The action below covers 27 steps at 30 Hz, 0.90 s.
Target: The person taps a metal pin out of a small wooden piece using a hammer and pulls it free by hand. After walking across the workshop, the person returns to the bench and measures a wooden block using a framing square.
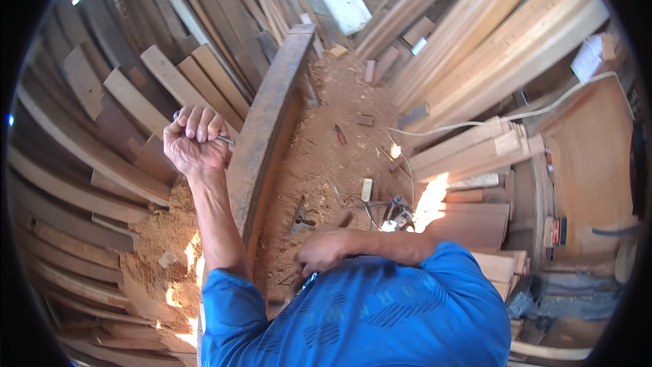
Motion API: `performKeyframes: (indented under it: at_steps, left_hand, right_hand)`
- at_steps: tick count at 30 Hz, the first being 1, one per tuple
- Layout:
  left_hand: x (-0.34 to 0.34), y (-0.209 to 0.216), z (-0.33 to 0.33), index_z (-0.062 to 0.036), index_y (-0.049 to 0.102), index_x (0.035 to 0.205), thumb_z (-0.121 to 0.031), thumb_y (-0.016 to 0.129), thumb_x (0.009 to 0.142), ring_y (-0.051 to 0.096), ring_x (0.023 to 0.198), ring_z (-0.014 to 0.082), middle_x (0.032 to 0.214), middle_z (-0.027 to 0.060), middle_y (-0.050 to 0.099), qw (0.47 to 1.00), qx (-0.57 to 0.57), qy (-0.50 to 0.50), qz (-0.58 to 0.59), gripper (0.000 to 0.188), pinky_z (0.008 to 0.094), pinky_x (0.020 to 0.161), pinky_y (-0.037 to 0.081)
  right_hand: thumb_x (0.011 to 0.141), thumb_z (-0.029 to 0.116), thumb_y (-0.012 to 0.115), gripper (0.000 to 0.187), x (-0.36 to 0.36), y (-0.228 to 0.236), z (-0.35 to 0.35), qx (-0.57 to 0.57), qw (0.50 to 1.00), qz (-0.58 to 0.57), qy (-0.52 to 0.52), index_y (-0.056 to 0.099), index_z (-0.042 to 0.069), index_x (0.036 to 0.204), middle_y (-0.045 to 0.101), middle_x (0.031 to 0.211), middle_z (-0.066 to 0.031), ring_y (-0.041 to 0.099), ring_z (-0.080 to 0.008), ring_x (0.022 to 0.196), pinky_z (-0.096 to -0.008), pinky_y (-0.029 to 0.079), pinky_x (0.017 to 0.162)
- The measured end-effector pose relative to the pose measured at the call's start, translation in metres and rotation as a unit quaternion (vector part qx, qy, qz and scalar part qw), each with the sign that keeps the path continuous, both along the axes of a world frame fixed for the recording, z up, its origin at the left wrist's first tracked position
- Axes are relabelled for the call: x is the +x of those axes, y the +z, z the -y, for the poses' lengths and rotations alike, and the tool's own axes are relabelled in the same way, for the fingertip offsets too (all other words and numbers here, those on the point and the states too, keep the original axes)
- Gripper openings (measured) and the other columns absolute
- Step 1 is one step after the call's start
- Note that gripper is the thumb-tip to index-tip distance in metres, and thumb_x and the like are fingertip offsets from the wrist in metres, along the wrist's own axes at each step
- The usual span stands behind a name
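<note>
My left hand (195, 139) is raised over the left side of the long wooden bench (277, 95). Its fingers are closed round a thin metal rod (226, 140), whose tip pokes out on the right; the rest is mostly hidden in the fist. Low in front of my blue shirt, my right hand (324, 247) bends inward, blurred. Its fingers are partly hidden, and whether they hold anything is unclear. Just beyond that hand, a dark metal tool (302, 223) lies on the sawdust-covered ground.
Red-handled pliers (340, 134) lie on the ground. Farther right are a white socket block (367, 189), a power tool (399, 212) and a white cable (489, 122). Wooden planks (88, 149) line the left; stacked boards (468, 149) crowd the right. Wood shavings (153, 251) heap beside the bench.
</note>
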<state>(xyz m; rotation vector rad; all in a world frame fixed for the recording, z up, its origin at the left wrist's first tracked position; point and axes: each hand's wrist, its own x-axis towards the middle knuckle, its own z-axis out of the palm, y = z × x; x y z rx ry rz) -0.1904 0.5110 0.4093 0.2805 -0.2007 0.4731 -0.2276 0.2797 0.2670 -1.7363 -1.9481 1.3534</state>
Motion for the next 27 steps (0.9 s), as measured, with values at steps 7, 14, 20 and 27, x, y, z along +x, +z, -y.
performKeyframes:
  at_steps: [7,14,20,27]
  left_hand:
    - [-0.027,0.001,-0.020,-0.0071,0.049,0.067,-0.008,0.042,0.075,0.030,0.042,0.0127,0.050,0.0003,0.038,0.988,-0.108,0.063,0.093,0.010,0.0288,0.042,0.025]
    - [-0.015,-0.044,-0.002,-0.0080,0.042,0.068,-0.003,0.042,0.073,0.029,0.044,0.0119,0.052,-0.0010,0.034,0.973,-0.196,0.025,0.118,0.007,0.0275,0.043,0.024]
    - [-0.024,-0.055,0.001,-0.0099,0.036,0.064,0.000,0.039,0.074,0.025,0.044,0.0109,0.053,-0.0006,0.031,0.974,-0.202,0.015,0.106,0.014,0.0264,0.044,0.022]
    - [-0.023,-0.067,0.012,-0.0070,0.040,0.069,0.001,0.041,0.072,0.025,0.044,0.0115,0.053,0.0002,0.031,0.970,-0.220,-0.007,0.099,0.008,0.0266,0.044,0.023]
  right_hand:
    - [0.093,0.047,0.058,0.049,0.035,-0.018,0.056,0.206,0.893,0.071,-0.395,0.054,-0.001,0.104,0.062,0.081,-0.0195,0.063,-0.0387,0.072,-0.0470,0.049,0.066]
    - [0.093,0.010,0.056,0.021,0.038,0.047,0.015,0.505,0.746,-0.061,-0.431,0.048,-0.002,0.108,0.056,0.069,-0.0139,0.060,-0.0309,0.061,-0.0427,0.046,0.057]
    - [0.091,0.008,0.061,0.017,0.031,0.028,0.012,0.452,0.746,-0.108,-0.477,0.053,0.002,0.105,0.054,0.071,-0.0140,0.057,-0.0305,0.062,-0.0413,0.044,0.059]
    - [0.089,0.013,0.070,0.022,0.025,0.012,0.009,0.514,0.730,-0.144,-0.427,0.059,0.002,0.105,0.060,0.073,-0.0080,0.059,-0.0195,0.058,-0.0326,0.045,0.051]
